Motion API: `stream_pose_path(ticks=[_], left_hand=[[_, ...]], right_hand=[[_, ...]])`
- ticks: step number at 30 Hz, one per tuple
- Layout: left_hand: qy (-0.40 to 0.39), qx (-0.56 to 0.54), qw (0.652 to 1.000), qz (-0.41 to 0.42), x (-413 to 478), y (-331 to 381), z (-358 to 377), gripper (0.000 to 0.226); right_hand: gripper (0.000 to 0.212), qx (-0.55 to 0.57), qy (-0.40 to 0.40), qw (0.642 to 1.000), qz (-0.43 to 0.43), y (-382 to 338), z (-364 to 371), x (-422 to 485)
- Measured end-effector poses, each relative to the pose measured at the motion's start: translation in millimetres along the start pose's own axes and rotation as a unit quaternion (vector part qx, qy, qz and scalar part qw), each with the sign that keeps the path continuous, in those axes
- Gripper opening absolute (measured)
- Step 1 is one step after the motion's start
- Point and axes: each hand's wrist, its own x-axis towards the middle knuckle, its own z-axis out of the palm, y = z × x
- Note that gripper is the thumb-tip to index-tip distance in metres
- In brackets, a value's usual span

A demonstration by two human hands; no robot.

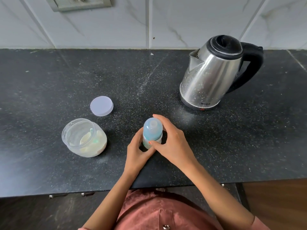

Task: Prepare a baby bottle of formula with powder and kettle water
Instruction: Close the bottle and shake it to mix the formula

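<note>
A baby bottle (152, 130) with a translucent blue cap stands upright on the black counter (49, 83), near its front edge. My left hand (137, 151) curls round the bottle's lower body from the left. My right hand (171, 140) wraps the bottle's neck and cap from the right, thumb on the front. To the left stands an open clear jar (83, 137) holding pale formula powder, with a scoop inside. Its lilac lid (101, 106) lies flat behind it. A steel kettle (214, 72) with a black lid and handle stands at the back right.
A tiled wall runs behind the counter, with a socket plate (79, 3) at the top left. The counter's front edge runs just below my forearms, with dark cabinet fronts under it.
</note>
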Motion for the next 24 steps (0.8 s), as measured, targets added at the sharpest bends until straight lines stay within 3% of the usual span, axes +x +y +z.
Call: stream_pose_path(ticks=[4,8,12,17,24], left_hand=[[-0.001,0.016,1.0,0.005,0,1,1,0.054],[0.0,0.02,1.0,0.013,1,3,0,0.058],[-0.013,0.016,1.0,0.01,1,5,-3,0.055],[-0.068,0.03,0.997,0.002,6,0,-11,0.047],[-0.081,0.039,0.996,0.007,9,-1,-14,0.049]], right_hand=[[0.061,-0.032,0.073,0.997,0.007,3,9,0],[0.062,-0.05,0.097,0.994,0.017,5,20,2],[0.08,0.086,0.025,0.996,0.03,9,16,2],[0.068,0.156,-0.042,0.986,0.028,19,6,0],[0.057,0.09,0.059,0.994,0.012,20,20,6]])
